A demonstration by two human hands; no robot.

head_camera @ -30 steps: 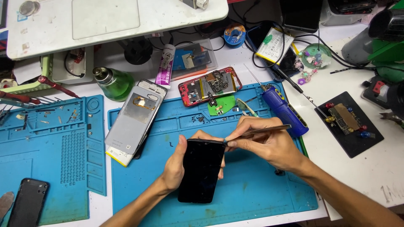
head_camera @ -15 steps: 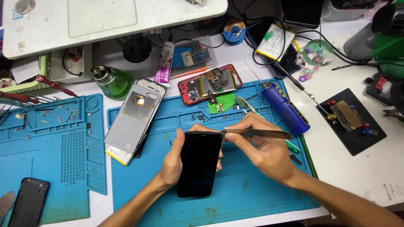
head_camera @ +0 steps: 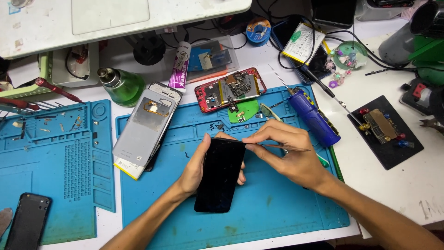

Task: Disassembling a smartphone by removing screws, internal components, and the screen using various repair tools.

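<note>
The left hand (head_camera: 196, 169) is gripping the black phone (head_camera: 221, 175) mid-mat; the right hand (head_camera: 289, 155), pinching thin tweezers (head_camera: 277, 146), has now moved their tip onto its top edge.

We see bright, even overhead light and soft shadows. Our view stays sharp, bending slightly at the edges.
</note>
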